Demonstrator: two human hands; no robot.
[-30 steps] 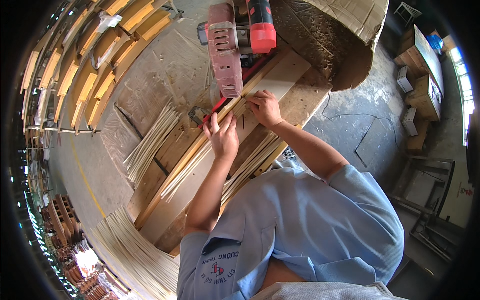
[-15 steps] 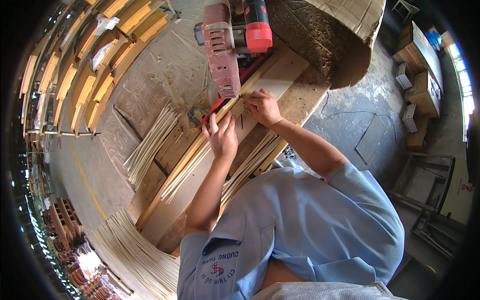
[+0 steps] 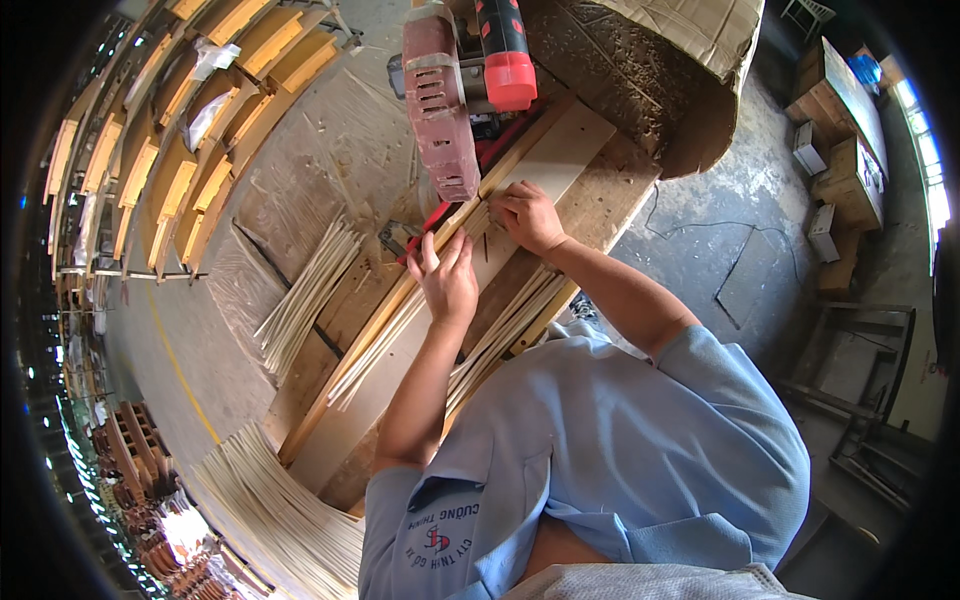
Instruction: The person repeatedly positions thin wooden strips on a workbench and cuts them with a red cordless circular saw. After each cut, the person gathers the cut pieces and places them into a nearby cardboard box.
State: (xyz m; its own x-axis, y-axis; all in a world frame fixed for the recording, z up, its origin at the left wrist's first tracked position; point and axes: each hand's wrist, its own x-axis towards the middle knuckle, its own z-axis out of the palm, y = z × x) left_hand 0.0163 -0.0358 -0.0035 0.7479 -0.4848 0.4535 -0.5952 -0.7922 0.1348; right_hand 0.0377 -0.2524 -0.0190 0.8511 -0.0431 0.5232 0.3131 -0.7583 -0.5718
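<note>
both hands keep nearly the same places as a second ago, while the view has rolled slightly. a cardboard box (image 3: 700, 45) behind the saw (image 3: 440, 110) holds wood chips (image 3: 615, 60). the thin pale strips (image 3: 378, 350) lie along the wooden rail (image 3: 535, 135), under the left hand (image 3: 452, 282), its fingers extended and parted; the right hand (image 3: 530, 218) curls by the saw, and whether it pinches the strips i cannot tell.
</note>
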